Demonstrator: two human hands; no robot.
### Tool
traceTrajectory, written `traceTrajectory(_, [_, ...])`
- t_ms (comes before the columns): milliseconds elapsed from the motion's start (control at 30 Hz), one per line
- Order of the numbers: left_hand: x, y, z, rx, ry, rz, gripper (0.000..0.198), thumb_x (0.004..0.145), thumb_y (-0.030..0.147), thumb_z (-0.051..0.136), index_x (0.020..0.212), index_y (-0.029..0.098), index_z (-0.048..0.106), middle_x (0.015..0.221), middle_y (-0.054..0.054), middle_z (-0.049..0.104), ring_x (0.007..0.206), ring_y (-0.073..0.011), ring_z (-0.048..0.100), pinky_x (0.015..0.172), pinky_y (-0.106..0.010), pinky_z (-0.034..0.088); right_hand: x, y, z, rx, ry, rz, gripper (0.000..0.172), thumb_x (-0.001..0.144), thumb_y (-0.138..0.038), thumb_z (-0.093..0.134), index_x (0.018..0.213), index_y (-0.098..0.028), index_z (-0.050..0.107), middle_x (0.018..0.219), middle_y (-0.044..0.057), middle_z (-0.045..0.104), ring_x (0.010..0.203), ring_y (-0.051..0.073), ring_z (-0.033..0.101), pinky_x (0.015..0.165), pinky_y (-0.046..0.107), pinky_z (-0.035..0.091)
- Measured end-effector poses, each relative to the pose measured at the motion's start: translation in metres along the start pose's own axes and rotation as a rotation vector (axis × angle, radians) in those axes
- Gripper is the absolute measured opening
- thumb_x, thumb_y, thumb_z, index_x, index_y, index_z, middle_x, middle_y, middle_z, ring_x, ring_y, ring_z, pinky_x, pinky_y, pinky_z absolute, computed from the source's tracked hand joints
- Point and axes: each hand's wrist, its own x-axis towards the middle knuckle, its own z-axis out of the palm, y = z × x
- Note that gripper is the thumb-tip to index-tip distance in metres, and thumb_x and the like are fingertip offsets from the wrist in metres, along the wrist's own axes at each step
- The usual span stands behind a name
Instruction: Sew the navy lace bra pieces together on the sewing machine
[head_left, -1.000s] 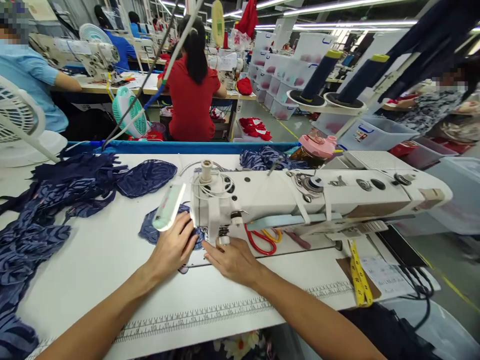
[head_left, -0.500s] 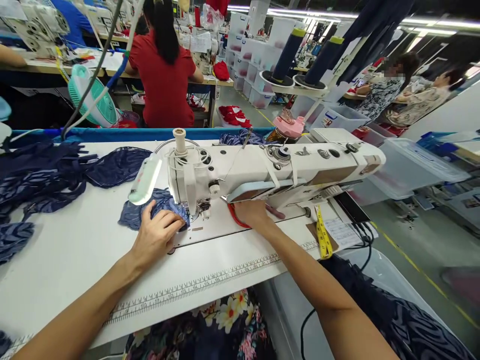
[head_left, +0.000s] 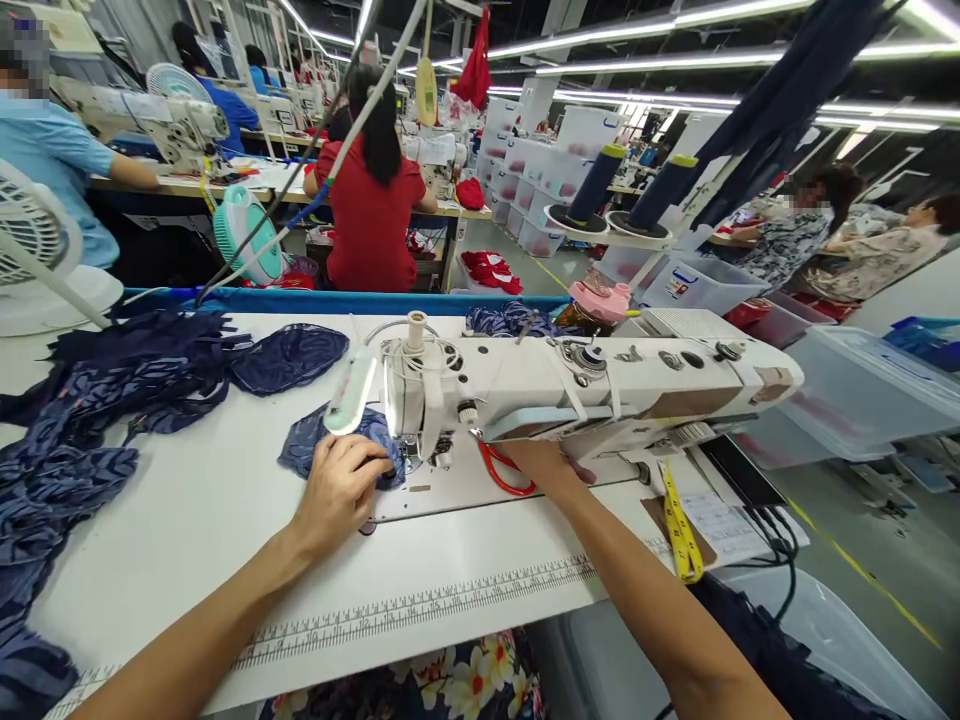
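Note:
My left hand (head_left: 343, 490) has its bent fingers on a small patterned blue fabric piece (head_left: 304, 445), gripping its near edge beside the presser foot. The piece lies on the bed of a white sewing machine (head_left: 517, 375), partly under the needle area. My right hand (head_left: 546, 465) reaches beneath the machine's arm, just right of red-handled scissors (head_left: 506, 483) on the bed. Its fingers are mostly hidden by the machine and the blue-grey pad strapped to it, so their grip does not show.
Dark patterned fabric (head_left: 75, 450) is heaped on the left, with another piece (head_left: 292, 358) behind. A printed ruler (head_left: 420, 607) runs along the table's front. A yellow measuring tape (head_left: 679, 530) hangs at right. Thread cones (head_left: 596, 185) stand behind. A person in red (head_left: 371, 225) sits ahead.
The view has shifted, so the machine appears lower and farther right. My right hand has moved a little right of the scissors, showing more of their red handles. The left hand stays at the fabric.

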Motion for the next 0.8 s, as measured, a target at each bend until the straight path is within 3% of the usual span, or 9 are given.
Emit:
traceTrajectory(100, [0.003, 0.006, -0.007, -0.091, 0.112, -0.206, 0.028, 0.091, 0.012, 0.044, 0.104, 0.02, 0.066, 0.1, -0.007, 0.067, 0.094, -0.0219, 0.06, 0.084, -0.04, 0.046, -0.02, -0.022, -0.005, 0.09, -0.061, -0.067, 0.017, 0.097, -0.023, 0.052, 0.092, -0.013, 0.065, 0.086, 0.009, 0.067, 0.08, 0.022, 0.066, 0.072, 0.035, 0.05])
traceTrajectory(167, [0.004, 0.012, -0.011, -0.215, 0.12, -0.279, 0.023, 0.093, 0.019, 0.046, 0.104, 0.019, 0.067, 0.095, -0.006, 0.065, 0.09, -0.0204, 0.06, 0.081, -0.035, 0.048, -0.032, -0.042, -0.005, 0.191, -0.114, -0.142, 0.016, 0.096, -0.018, 0.047, 0.093, -0.016, 0.063, 0.082, 0.008, 0.068, 0.076, 0.021, 0.065, 0.07, 0.032, 0.046])
traceTrajectory(333, [0.005, 0.022, -0.009, -0.485, -0.073, -0.32, 0.02, 0.095, 0.032, 0.051, 0.099, 0.022, 0.068, 0.091, -0.005, 0.065, 0.081, -0.0172, 0.061, 0.068, -0.028, 0.049, -0.041, -0.085, 0.008, 0.539, -0.256, -0.249, 0.014, 0.094, -0.025, 0.049, 0.087, -0.022, 0.06, 0.073, -0.002, 0.062, 0.066, 0.015, 0.058, 0.063, 0.025, 0.042])
traceTrajectory(467, [0.003, 0.022, -0.003, -0.578, -0.115, -0.378, 0.02, 0.094, 0.034, 0.053, 0.097, 0.022, 0.069, 0.085, -0.004, 0.064, 0.073, -0.0154, 0.059, 0.061, -0.025, 0.048, -0.035, -0.101, 0.022, 0.841, -0.277, -0.158, 0.025, 0.095, -0.041, 0.047, 0.086, -0.02, 0.058, 0.068, -0.002, 0.058, 0.058, 0.012, 0.053, 0.054, 0.023, 0.042])
traceTrajectory(600, [0.005, 0.021, 0.0, -0.698, -0.042, -0.492, 0.019, 0.092, 0.034, 0.059, 0.093, 0.021, 0.073, 0.081, -0.004, 0.064, 0.071, -0.0155, 0.059, 0.065, -0.027, 0.049, -0.035, -0.108, 0.031, 1.051, -0.276, -0.044, 0.038, 0.093, -0.055, 0.047, 0.082, -0.02, 0.052, 0.069, -0.001, 0.056, 0.052, 0.01, 0.052, 0.047, 0.022, 0.04])
traceTrajectory(800, [0.01, 0.029, -0.006, -0.888, -0.005, -0.56, 0.021, 0.091, 0.036, 0.059, 0.085, 0.02, 0.072, 0.084, -0.004, 0.064, 0.083, -0.0176, 0.06, 0.075, -0.03, 0.05, -0.04, -0.114, 0.039, 1.393, -0.391, 0.169, 0.046, 0.076, -0.06, 0.07, 0.076, -0.019, 0.052, 0.064, -0.003, 0.058, 0.046, 0.007, 0.05, 0.039, 0.018, 0.031])
